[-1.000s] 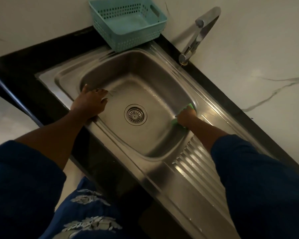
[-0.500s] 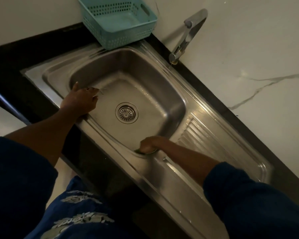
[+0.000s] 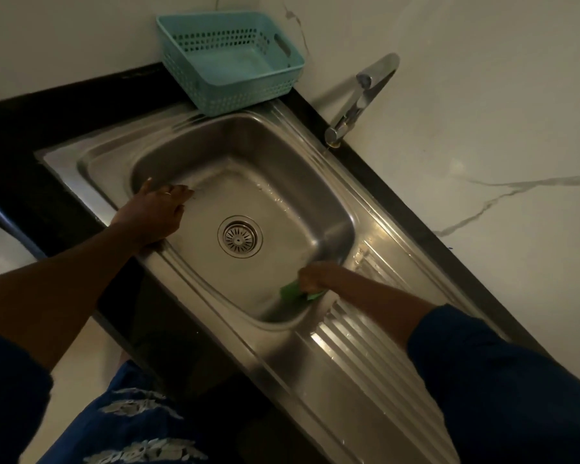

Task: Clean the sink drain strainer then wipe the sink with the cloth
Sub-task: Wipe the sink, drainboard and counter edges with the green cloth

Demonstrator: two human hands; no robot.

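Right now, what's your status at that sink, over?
Left hand resting on sink rim. Right hand grips green cloth against its inner wall. Strainer seated, uncovered. Teal basket behind, clear of work.

The sink (image 3: 282,155) is brushed stainless steel, dull-sheened, with wet streaks on its floor. At its middle the drain strainer (image 3: 239,236) is brighter slotted metal. The draining board (image 3: 359,356) to its right is ribbed steel that catches glare. The green cloth (image 3: 292,291) at its near right corner looks soft and matt. Behind it stands a perforated teal plastic basket (image 3: 248,92), a polished metal tap (image 3: 362,98) and a smooth, grey-veined marble-look wall (image 3: 482,128). Around it lies a glossy black countertop (image 3: 64,108).
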